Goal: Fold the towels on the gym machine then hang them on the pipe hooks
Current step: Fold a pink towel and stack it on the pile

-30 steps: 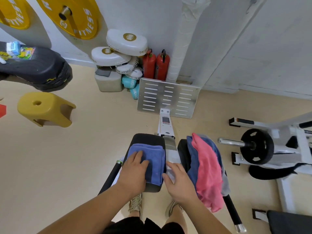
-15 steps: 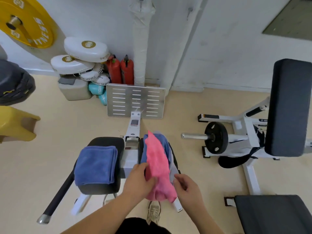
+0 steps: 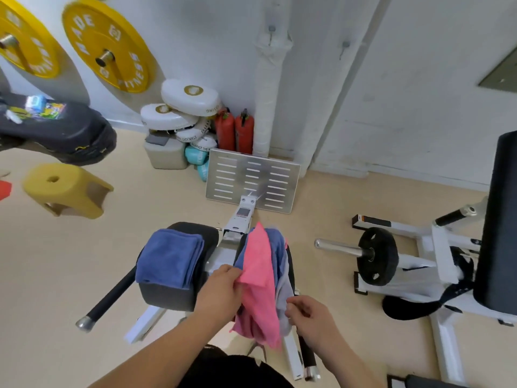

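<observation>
Atop machine (image 3: pixel 242 219) — pink towel (image 3: pixel 258 264), lengthwise near-to-far

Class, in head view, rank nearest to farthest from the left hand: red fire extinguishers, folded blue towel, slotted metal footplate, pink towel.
1. pink towel, in left hand
2. folded blue towel, left pad
3. slotted metal footplate, ahead
4. red fire extinguishers, by wall
</observation>
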`<state>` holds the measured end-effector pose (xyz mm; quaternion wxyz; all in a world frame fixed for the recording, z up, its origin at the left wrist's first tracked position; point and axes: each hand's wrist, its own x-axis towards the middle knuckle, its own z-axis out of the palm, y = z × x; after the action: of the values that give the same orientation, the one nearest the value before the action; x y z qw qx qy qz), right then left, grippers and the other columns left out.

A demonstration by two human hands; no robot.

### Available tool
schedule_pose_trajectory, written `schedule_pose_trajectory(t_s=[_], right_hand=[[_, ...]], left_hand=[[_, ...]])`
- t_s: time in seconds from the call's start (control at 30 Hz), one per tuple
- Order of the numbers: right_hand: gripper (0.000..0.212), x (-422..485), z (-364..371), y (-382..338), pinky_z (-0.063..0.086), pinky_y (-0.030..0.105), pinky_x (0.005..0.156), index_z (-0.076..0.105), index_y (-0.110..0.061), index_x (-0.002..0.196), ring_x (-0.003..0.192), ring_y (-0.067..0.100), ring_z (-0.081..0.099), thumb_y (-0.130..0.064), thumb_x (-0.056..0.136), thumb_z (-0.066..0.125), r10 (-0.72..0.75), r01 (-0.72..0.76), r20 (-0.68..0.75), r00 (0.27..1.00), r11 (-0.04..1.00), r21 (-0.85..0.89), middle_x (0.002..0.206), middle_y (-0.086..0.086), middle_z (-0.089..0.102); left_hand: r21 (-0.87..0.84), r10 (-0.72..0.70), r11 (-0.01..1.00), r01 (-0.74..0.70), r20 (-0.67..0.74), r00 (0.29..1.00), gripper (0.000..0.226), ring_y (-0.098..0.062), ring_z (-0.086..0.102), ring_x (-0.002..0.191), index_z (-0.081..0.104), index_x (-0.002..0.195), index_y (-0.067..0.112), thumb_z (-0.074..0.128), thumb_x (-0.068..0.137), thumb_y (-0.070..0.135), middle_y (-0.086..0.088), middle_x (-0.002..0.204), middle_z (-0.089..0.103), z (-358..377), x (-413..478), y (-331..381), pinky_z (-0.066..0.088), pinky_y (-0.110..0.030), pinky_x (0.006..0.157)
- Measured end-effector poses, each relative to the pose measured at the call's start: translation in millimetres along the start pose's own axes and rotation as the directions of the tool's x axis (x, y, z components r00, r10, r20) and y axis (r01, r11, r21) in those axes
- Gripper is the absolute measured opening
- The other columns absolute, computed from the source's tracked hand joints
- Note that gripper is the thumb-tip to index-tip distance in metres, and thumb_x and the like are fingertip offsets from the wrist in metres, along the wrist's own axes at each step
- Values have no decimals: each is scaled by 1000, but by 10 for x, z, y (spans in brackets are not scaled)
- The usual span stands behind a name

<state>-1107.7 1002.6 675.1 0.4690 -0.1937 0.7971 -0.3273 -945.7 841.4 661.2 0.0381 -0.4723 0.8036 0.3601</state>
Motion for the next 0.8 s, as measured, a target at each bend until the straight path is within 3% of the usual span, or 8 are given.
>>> schedule_pose_trajectory(t_s=[0.1, 0.17, 0.23, 0.37, 0.5, 0.57, 0.67, 0.8], right_hand=[[26, -23, 29, -163, 55, 28, 83, 70, -30, 96, 83, 17, 68, -5, 93, 67, -50, 51, -9, 999, 995, 82, 97, 8, 73], [29, -93, 24, -357, 55, 19, 79, 67, -34, 111, 90, 13, 70, -13, 92, 72, -115, 118, -30, 993, 984, 132, 107, 1, 71], [44, -210, -12, -597, 58, 19, 76, 62, -40, 126, 98, 10, 71, -19, 90, 76, -212, 213, -27, 977, 968, 135, 117, -10, 67], [58, -539, -166, -1085, 60, 30, 87, 64, -45, 125, 111, 5, 68, -3, 86, 72, -450, 448, -3, 893, 889, 98, 126, -19, 67], [60, -924, -440, -1417, 58, 25, 92, 60, -37, 135, 115, 3, 66, -5, 86, 76, -602, 601, 112, 790, 798, 48, 124, -19, 69], [47, -985, -544, -1514, 56, 19, 89, 65, -35, 130, 110, -1, 67, -9, 91, 74, -636, 636, 50, 770, 772, 19, 117, -21, 72], [36, -1020, -699, -1668, 52, 16, 77, 77, -33, 106, 91, -1, 70, -3, 96, 60, -666, 663, -149, 731, 745, -76, 92, -19, 77], [25, -1114, -961, -2005, 47, 23, 60, 74, -15, 74, 63, 7, 58, -13, 94, 60, -629, 656, -245, 738, 753, 45, 66, -6, 68]], left_hand=[[-257, 5, 966, -29, -92, 996, 20, -8, 62, 84, 69, 103, 25, 51, 99, 16, 8, 96, 66, -209, -197, 180, 51, -25, 77], [-386, 10, 921, -50, -104, 995, 18, -4, 61, 66, 70, 104, 30, 52, 103, 23, 11, 80, 68, -374, -347, 356, 49, -18, 64], [-476, 72, 872, -119, -116, 991, 17, 0, 54, 58, 71, 105, 33, 54, 104, 30, 15, 70, 65, -530, -476, 568, 46, -18, 61], [-564, 182, 788, -245, -167, 969, 20, -1, 69, 85, 75, 104, 35, 57, 103, 25, 10, 91, 75, -826, -688, 979, 56, -21, 78], [-549, 217, 771, -322, -249, 944, 26, -3, 72, 94, 76, 106, 40, 59, 101, 21, 15, 98, 78, -1160, -878, 1230, 60, -31, 86], [-491, 292, 774, -400, -283, 913, 26, -7, 73, 94, 78, 107, 37, 60, 100, 19, 13, 98, 78, -1325, -940, 1333, 60, -34, 85], [-409, 391, 774, -484, -292, 873, 28, -15, 73, 91, 77, 110, 35, 63, 98, 14, 9, 96, 78, -1508, -987, 1464, 58, -33, 82], [-426, 417, 785, -450, -175, 892, 13, -15, 71, 79, 75, 102, 25, 76, 90, 21, 1, 90, 77, -1589, -999, 1453, 58, -31, 76]])
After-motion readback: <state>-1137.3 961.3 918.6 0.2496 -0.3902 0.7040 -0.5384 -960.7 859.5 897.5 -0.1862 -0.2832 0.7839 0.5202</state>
